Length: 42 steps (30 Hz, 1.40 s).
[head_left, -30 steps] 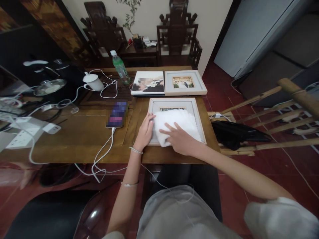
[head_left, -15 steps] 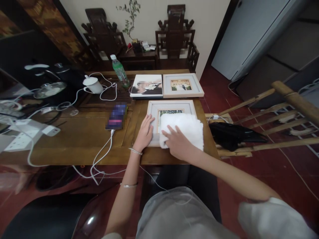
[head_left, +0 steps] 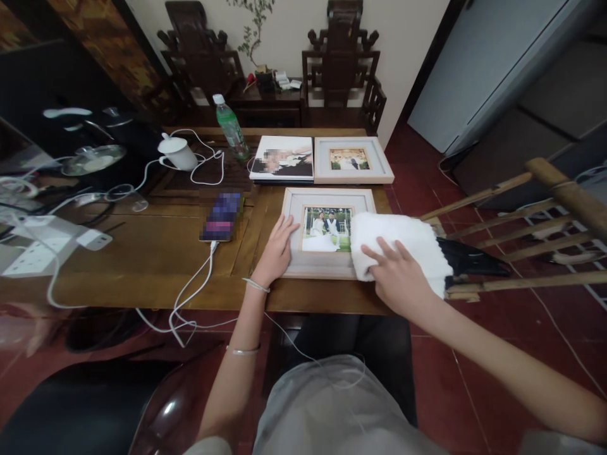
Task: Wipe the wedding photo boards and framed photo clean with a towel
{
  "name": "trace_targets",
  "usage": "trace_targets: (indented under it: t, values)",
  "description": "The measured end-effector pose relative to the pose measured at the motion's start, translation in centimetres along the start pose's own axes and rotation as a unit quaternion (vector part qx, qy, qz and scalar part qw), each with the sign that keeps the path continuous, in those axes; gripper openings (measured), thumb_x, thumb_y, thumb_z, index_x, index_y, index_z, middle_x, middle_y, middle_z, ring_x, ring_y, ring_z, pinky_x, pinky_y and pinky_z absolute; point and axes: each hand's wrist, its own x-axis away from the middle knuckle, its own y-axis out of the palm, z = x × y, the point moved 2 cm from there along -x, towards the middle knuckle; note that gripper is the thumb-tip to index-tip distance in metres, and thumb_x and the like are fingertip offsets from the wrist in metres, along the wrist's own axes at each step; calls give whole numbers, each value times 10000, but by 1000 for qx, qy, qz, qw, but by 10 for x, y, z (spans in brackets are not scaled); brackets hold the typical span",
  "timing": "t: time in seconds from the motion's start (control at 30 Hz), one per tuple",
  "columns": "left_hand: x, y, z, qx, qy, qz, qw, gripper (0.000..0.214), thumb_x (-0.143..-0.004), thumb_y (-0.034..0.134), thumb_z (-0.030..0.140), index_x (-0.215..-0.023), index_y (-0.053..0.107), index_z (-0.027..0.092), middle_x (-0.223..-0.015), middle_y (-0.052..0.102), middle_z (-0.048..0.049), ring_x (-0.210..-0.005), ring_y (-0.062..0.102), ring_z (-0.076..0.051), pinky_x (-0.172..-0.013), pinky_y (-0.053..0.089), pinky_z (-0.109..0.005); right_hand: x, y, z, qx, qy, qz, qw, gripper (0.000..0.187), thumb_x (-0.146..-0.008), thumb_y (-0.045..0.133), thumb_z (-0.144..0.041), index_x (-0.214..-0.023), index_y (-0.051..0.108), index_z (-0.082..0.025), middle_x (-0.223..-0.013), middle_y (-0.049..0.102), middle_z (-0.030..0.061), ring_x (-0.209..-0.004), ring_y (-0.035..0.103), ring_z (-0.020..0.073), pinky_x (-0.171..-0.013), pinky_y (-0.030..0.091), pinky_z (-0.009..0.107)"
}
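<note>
A light wooden picture frame [head_left: 327,264] with a photo of two people lies flat before me on the table. My left hand [head_left: 279,248] rests open on its left edge, fingers stretched along the border. Under my right hand [head_left: 396,272] is a folded white cloth [head_left: 403,237], gripped and pressed down with the fingers apart. The cloth covers the frame's right side and hangs out past the table's right edge. My right thumb is mostly hidden.
Behind lie a second picture frame [head_left: 379,165] and a white photo album [head_left: 283,151]. Leftward are a charging phone [head_left: 220,218], a green bottle [head_left: 231,129], a lidded white cup [head_left: 177,151] and a power strip [head_left: 40,243] with cables. A bamboo chair [head_left: 502,189] stands to the right.
My right hand has slid the white cloth rightward across the picture frame, uncovering the photo. My left hand has stayed on the frame's left edge. The view has shifted slightly.
</note>
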Motion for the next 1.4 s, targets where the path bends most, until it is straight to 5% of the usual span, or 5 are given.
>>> trace_targets:
  t: [0.43, 0.8, 0.93, 1.23, 1.4]
  values:
    - [-1, 2, -4, 16, -11, 17, 1000, 393, -924, 331, 89, -1217, 564, 208, -1433, 483, -85, -1450, 212, -199, -1160, 237, -552, -111, 27, 83, -20, 61, 89, 994, 407, -734, 425, -34, -992, 729, -115, -1405, 516, 80, -1358, 341, 351, -1049, 324, 573]
    - [0, -1, 1, 12, -19, 17, 1000, 380, -926, 343, 97, -1220, 568, 185, -1416, 500, -95, -1442, 235, -204, -1171, 241, -519, 3, 13, 15, -68, -11, 68, 995, 321, -698, 470, -28, -806, 745, -154, -1391, 532, 68, -1359, 343, 382, -1083, 332, 569]
    - [1, -2, 1, -1, -11, 1, 1000, 387, -936, 343, 115, -1257, 543, 199, -1441, 471, -87, -1450, 209, -211, -1169, 236, -534, 13, 8, 7, -100, -12, 53, 994, 327, -686, 476, -27, -828, 740, -159, -1371, 550, 75, -1357, 360, 362, -1094, 345, 549]
    - [-2, 3, -8, -6, 10, 3, 1000, 424, -934, 331, 106, -1303, 533, 161, -1398, 515, -120, -1445, 220, -219, -1164, 251, -529, -85, 29, 60, -83, 50, 114, 989, 418, -715, 432, -50, -1014, 719, -105, -1386, 531, 115, -1385, 310, 349, -1110, 286, 585]
    - [-1, 4, -8, 9, 6, 20, 1000, 420, -925, 349, 91, -1284, 552, 172, -1382, 533, -105, -1437, 246, -211, -1167, 260, -516, -143, 17, 41, -42, 20, 147, 988, 424, -710, 447, -40, -1023, 715, -141, -1486, 407, 96, -1418, 136, 436, -1034, 71, 791]
